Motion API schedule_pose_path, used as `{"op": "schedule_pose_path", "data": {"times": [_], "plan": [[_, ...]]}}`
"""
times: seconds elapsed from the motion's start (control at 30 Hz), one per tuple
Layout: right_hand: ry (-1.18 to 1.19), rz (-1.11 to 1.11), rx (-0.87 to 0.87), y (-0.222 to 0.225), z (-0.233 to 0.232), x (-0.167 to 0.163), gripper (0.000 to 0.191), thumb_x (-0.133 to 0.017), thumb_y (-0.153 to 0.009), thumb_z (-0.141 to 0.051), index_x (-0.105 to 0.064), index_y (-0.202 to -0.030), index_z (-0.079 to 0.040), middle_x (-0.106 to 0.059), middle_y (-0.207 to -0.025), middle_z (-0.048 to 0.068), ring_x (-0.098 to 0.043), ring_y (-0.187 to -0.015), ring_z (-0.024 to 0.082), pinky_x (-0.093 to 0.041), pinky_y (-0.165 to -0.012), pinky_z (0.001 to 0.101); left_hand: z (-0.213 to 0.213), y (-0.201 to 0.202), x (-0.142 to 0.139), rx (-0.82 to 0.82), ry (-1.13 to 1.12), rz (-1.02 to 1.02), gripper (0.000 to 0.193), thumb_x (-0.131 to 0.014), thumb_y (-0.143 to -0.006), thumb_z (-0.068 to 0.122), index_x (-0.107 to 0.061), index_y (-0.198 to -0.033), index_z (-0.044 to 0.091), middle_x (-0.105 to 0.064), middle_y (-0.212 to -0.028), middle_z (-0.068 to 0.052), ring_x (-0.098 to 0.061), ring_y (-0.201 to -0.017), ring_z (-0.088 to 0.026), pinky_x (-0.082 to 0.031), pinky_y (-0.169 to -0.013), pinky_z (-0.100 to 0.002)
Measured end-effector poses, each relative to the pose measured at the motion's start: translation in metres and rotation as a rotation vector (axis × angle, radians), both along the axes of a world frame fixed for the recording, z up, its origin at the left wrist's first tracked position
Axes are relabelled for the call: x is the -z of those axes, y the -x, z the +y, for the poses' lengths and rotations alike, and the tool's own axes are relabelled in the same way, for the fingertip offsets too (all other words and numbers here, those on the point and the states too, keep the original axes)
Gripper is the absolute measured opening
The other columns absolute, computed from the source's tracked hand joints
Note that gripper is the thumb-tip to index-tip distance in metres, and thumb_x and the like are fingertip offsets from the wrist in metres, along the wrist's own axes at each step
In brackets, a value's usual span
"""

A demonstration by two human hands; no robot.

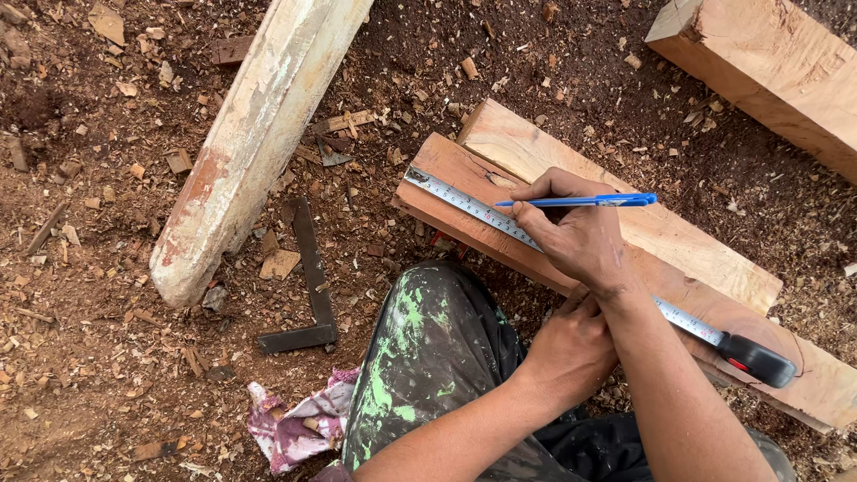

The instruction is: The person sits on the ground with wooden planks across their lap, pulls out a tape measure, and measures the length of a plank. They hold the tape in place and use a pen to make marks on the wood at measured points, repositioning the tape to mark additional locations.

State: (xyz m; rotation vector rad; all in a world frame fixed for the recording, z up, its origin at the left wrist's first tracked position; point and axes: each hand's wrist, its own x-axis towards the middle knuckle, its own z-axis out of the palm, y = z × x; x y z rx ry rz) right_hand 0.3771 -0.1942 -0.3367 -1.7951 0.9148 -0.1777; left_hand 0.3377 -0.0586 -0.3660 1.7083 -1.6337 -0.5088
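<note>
A slim blue plastic pen (pixel 580 202) lies level at centre frame, pinched in the right hand (pixel 578 239), its tip touching a reddish wooden plank (pixel 661 268). A steel tape measure (pixel 500 221) stretches along the plank. The left hand (pixel 571 350), loosely curled and holding nothing, rests below against the right wrist.

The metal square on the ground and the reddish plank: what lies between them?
Only sawdust and wood chips between the metal square and the plank, plus the person's paint-stained knee lower down, seen from the head view.

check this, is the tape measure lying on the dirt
No, the tape measure lies stretched along the plank, under the right hand holding a blue pen.
</note>
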Motion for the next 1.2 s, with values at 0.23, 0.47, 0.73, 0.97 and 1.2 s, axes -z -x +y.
{"op": "schedule_pose_path", "data": {"times": [0.23, 0.47, 0.73, 0.97, 1.2], "plan": [[0.012, -0.150, -0.084, -0.006, -0.001, -0.006, 0.018, -0.069, -0.099, -0.018, -0.072, -0.112, -0.007, -0.076, -0.100, 0.009, -0.073, -0.092, 0.012, -0.062, -0.082, 0.0276, 0.001, 0.002, 0.003, 0.009, -0.015, -0.004, 0.012, -0.073, -0.085, 0.006, -0.075, -0.094, -0.002, -0.070, -0.100, -0.019, -0.067, -0.113, -0.030, -0.048, -0.120, -0.044], [0.497, -0.155, -0.439, -0.015, 0.010, -0.013, 0.023, -0.070, -0.094, -0.008, -0.073, -0.115, -0.018, -0.076, -0.120, 0.003, -0.063, -0.120, 0.026, -0.054, -0.104, 0.0395, 0.005, 0.008, 0.015, -0.026, 0.031, 0.098, 0.030, -0.067, -0.085, 0.006, -0.070, -0.113, -0.002, -0.068, -0.116, -0.019, -0.065, -0.116, -0.034, -0.051, -0.109, -0.045], [0.494, -0.114, -0.401, -0.013, 0.011, -0.018, 0.029, -0.069, -0.087, 0.001, -0.072, -0.110, -0.017, -0.077, -0.114, -0.001, -0.061, -0.114, 0.026, -0.053, -0.100, 0.0390, 0.007, 0.013, 0.019, -0.037, 0.055, 0.125, 0.032, -0.067, -0.087, 0.008, -0.068, -0.118, -0.003, -0.065, -0.120, -0.021, -0.062, -0.120, -0.035, -0.049, -0.109, -0.047], [0.357, -0.217, -0.124, 0.009, 0.007, -0.014, 0.024, -0.066, -0.093, 0.001, -0.076, -0.108, -0.015, -0.070, -0.099, 0.009, -0.062, -0.098, 0.020, -0.055, -0.086, 0.0374, 0.006, 0.007, 0.011, -0.026, 0.049, 0.110, 0.026, -0.070, -0.085, 0.007, -0.071, -0.109, -0.002, -0.068, -0.118, -0.019, -0.063, -0.124, -0.032, -0.051, -0.113, -0.046], [-0.173, -0.123, 0.126, 0.012, 0.000, -0.010, 0.026, -0.059, -0.095, -0.018, -0.069, -0.119, -0.014, -0.077, -0.084, 0.002, -0.074, -0.075, 0.010, -0.061, -0.066, 0.0245, 0.001, 0.001, 0.001, -0.025, 0.044, 0.005, 0.023, -0.072, -0.083, 0.008, -0.074, -0.103, -0.004, -0.071, -0.109, -0.021, -0.065, -0.119, -0.033, -0.050, -0.117, -0.046]]}}
